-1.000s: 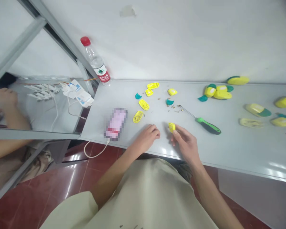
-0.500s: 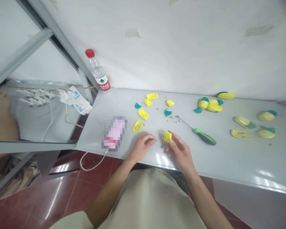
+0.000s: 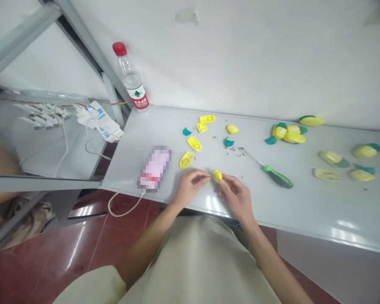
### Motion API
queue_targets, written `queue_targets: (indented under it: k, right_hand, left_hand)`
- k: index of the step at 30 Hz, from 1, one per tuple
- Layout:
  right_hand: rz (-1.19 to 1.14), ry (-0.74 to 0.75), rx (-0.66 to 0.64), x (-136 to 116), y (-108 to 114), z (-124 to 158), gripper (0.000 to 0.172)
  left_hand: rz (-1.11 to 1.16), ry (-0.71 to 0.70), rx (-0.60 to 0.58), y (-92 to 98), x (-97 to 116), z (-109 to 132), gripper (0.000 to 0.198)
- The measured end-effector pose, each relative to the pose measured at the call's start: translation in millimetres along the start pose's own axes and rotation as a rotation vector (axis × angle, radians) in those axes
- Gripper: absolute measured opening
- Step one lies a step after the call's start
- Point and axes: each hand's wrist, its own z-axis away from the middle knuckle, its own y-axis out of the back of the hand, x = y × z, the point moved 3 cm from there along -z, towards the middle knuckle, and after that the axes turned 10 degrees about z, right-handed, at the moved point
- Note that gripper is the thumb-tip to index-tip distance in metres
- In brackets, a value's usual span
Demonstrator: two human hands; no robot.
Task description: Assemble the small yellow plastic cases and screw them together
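My right hand (image 3: 236, 195) pinches a small yellow plastic piece (image 3: 217, 175) just above the grey table (image 3: 319, 202) near its front edge. My left hand (image 3: 190, 185) is beside it with fingers curled, its fingertips reaching to the yellow piece; whether they hold anything is unclear. Several yellow shell halves (image 3: 194, 144) and teal caps (image 3: 228, 142) lie on the table behind my hands. A green-handled screwdriver (image 3: 272, 171) lies to the right of my right hand.
A pink phone (image 3: 154, 167) with a white cable lies left of my left hand. A red-capped water bottle (image 3: 131, 80) stands at the back left. Assembled yellow-and-teal pieces (image 3: 288, 131) lie at the back right. Another person's arm shows at the far left beside a lower shelf with white cables (image 3: 63, 122).
My right hand has carried the yellow piece leftward and my left hand has come up to meet it. The view has shifted slightly.
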Motion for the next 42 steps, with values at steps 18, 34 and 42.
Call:
queue_targets:
  k: [18,34,42]
  right_hand:
    - [0.109,0.041,-0.007,-1.6,-3.6,0.7,0.040]
    - [0.047,0.031,-0.032,3.0,-4.4,-1.0,0.039]
    - [0.000,0.029,0.004,3.7,-3.1,-1.9,0.038]
  left_hand:
    - [0.029,-0.001,0.072,-6.7,1.3,2.2,0.020]
    - [0.043,0.010,0.076,-6.2,-0.7,2.4,0.022]
    - [0.051,-0.012,0.030,-7.4,-1.1,3.2,0.027]
